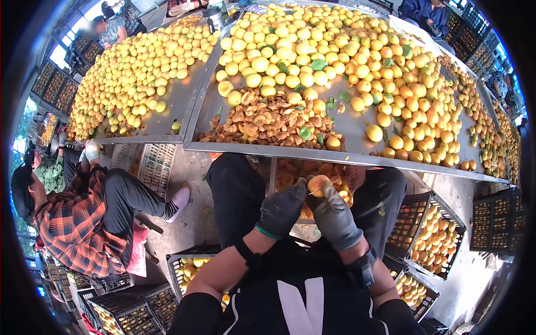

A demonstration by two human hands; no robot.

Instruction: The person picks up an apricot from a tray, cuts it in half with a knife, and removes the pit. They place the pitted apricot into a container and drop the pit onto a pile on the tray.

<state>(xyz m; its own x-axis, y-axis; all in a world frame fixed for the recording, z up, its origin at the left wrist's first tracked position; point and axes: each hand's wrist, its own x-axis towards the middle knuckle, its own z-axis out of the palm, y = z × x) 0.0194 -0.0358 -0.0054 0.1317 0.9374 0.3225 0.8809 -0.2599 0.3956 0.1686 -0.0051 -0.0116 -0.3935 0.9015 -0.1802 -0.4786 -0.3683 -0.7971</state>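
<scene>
An orange-yellow apricot (318,185) is held up between my two gloved hands, above my lap and just short of the table edge. My left hand (282,209), in a dark glove with a green cuff, has its fingers closed at the fruit's left side. The grey-gloved right hand (336,216) grips it from the right, fingers bent around it. Whether a small tool is in either hand cannot be made out. Below the hands, between my knees, a crate of apricot pieces (290,173) is partly hidden.
A metal table (268,149) carries heaps of whole apricots (301,42) and a pile of split apricot pieces (268,118). Black crates of fruit (435,234) stand to my right, more to my left. A person in a plaid shirt (75,229) sits at the left.
</scene>
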